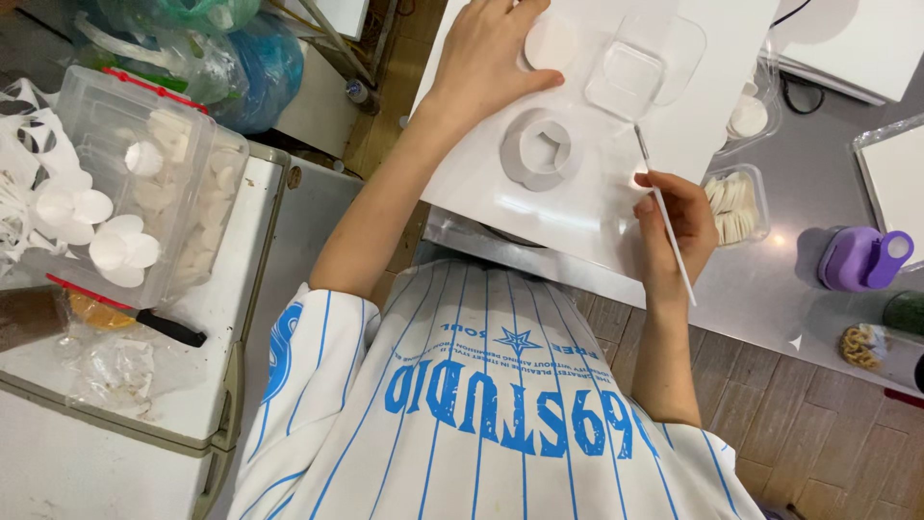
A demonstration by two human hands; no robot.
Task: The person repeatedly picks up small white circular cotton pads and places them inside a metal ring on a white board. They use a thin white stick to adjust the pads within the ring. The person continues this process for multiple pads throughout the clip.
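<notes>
We press our left hand (491, 58) flat on a white paper disc (551, 40) on the white board (577, 193); our right hand (674, 226) pinches a thin brush (664, 207), tip near the grey ring mould (539, 146), likely mid-pasting; next calls for steady placement

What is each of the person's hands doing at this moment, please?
Left hand: open, lying flat on the white board, fingers at a white paper disc.
Right hand: closed around a thin white stick.
</notes>
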